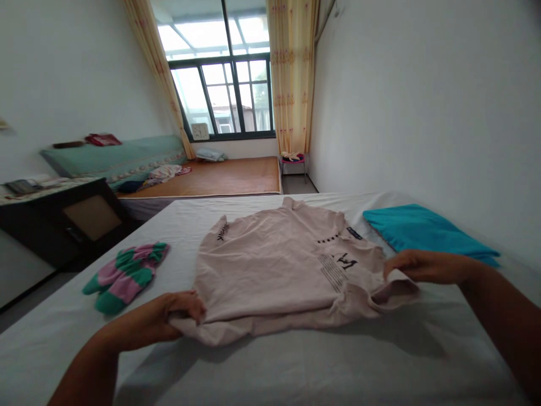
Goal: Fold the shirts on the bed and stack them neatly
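Observation:
A pale pink T-shirt (262, 259) with black print lies spread sideways over the white-sheeted bed, its collar toward the right. My left hand (180, 316) pinches the shirt's near left corner. At the right, my right hand (412, 266) grips the fabric near a sleeve. Between the two hands the near edge is lifted a little and hangs in loose folds, casting a shadow on the white sheet (313, 372). Part of the fingers of both hands is hidden by the cloth.
Pink and green striped socks (127, 276) lie left of the shirt. A folded blue cloth (426, 228) rests at the right, near the wall. Beyond stand another bed (236, 175), a dark cabinet (63, 225) and a small stool (293, 160) below the window.

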`<state>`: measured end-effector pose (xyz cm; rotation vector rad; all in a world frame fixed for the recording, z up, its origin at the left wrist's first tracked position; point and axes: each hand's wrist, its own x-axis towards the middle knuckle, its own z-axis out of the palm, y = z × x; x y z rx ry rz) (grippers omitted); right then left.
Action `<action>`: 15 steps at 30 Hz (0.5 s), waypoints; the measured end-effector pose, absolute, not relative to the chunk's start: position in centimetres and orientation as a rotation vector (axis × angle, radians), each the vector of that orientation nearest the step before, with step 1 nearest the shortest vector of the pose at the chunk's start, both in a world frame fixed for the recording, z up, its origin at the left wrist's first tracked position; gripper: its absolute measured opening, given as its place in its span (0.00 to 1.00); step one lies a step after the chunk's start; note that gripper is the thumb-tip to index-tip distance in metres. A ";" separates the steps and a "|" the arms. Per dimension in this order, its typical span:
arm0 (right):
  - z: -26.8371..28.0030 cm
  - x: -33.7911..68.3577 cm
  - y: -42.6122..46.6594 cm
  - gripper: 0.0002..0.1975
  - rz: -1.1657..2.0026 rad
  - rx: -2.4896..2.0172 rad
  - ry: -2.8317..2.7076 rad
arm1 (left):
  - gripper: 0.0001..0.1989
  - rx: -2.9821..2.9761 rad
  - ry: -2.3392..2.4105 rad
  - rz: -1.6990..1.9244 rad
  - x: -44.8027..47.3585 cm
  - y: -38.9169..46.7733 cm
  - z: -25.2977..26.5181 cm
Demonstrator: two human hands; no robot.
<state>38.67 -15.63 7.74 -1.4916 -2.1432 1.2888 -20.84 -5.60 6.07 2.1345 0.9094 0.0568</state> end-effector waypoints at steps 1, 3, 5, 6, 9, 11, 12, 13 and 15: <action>7.5 38.6 -14.6 0.23 1.267 -1.488 -2.084 | 0.13 2.085 0.964 0.098 -20.9 -5.2 6.0; 7.0 38.2 -12.1 0.23 1.167 -1.493 -1.998 | 0.14 1.971 1.091 0.269 -20.6 -3.9 5.7; 6.6 37.8 -9.2 0.23 0.993 -1.544 -1.939 | 0.17 1.845 1.238 0.549 -19.7 -2.1 5.3; 6.3 37.6 -7.7 0.23 0.865 -1.593 -1.908 | 0.20 1.773 1.320 0.701 -19.2 -1.2 5.0; 5.1 37.2 -4.1 0.20 0.332 -1.717 -1.791 | 0.30 1.512 1.472 1.058 -17.9 1.0 4.0; 4.0 37.3 -3.0 0.19 0.044 -1.767 -1.715 | 0.32 1.396 1.447 1.200 -18.0 1.5 3.3; 3.4 37.5 -3.0 0.18 -0.022 -1.804 -1.704 | 0.32 1.382 1.440 1.222 -18.3 1.5 3.0; 2.8 37.9 -3.2 0.17 -0.029 -1.853 -1.720 | 0.32 1.395 1.456 1.197 -18.9 1.3 2.7; 1.5 39.0 -4.3 0.18 0.061 -1.968 -1.753 | 0.36 1.489 1.521 1.026 -20.3 0.5 2.1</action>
